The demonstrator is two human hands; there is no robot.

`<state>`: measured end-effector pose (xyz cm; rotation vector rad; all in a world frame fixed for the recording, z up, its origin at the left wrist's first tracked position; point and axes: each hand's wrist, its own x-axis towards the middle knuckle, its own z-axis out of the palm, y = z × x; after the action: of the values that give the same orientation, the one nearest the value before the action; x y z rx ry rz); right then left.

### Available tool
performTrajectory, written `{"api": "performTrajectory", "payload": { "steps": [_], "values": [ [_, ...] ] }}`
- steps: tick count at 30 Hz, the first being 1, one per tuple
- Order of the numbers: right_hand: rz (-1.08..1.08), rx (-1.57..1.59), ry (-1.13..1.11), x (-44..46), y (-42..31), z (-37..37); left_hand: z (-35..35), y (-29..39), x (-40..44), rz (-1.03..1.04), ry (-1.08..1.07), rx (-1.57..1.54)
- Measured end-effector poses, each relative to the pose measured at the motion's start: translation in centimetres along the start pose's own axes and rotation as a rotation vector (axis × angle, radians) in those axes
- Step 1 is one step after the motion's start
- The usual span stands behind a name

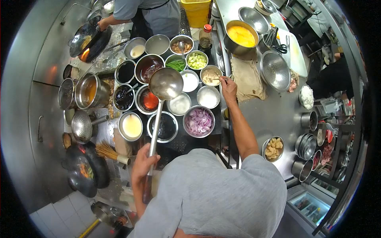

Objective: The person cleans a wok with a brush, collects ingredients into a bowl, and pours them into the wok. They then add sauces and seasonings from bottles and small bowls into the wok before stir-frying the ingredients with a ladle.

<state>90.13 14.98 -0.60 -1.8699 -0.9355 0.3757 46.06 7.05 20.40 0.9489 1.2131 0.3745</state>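
My left hand is closed around the handle of a large steel ladle. The ladle's round bowl hangs over the seasoning bowls, partly covering the dark red sauce. Reaching to the far right of the bowls, my right hand pinches a thin spoon handle whose end rests in a bowl of pale minced garlic. Close by are bowls of white granules, white powder and diced green vegetable. Sliced purple onion fills a bowl nearer to me.
To the left, a wok holds food beside a bamboo brush and a perforated strainer. Another person works a flaming wok ahead. The right counter bears a pot of yellow liquid, a colander and fried pieces.
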Motion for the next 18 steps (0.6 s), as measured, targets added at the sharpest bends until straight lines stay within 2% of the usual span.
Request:
{"api": "performTrajectory", "payload": {
  "steps": [7,12,16,18],
  "values": [
    [0.054,0.089,0.055,0.2,1.6,0.5,-0.1,-0.3,0.8,-0.016,-0.013,0.034],
    [0.198,0.082,0.063,0.0,1.1,0.2,0.2,0.6,1.1,-0.035,-0.018,0.058],
    [0.199,0.14,0.126,0.0,2.2,0.1,-0.1,0.3,1.6,-0.037,-0.036,0.091],
    [0.32,0.195,0.13,0.0,1.8,-0.6,-0.1,0.1,2.0,-0.038,-0.047,0.102]
  ]
}}
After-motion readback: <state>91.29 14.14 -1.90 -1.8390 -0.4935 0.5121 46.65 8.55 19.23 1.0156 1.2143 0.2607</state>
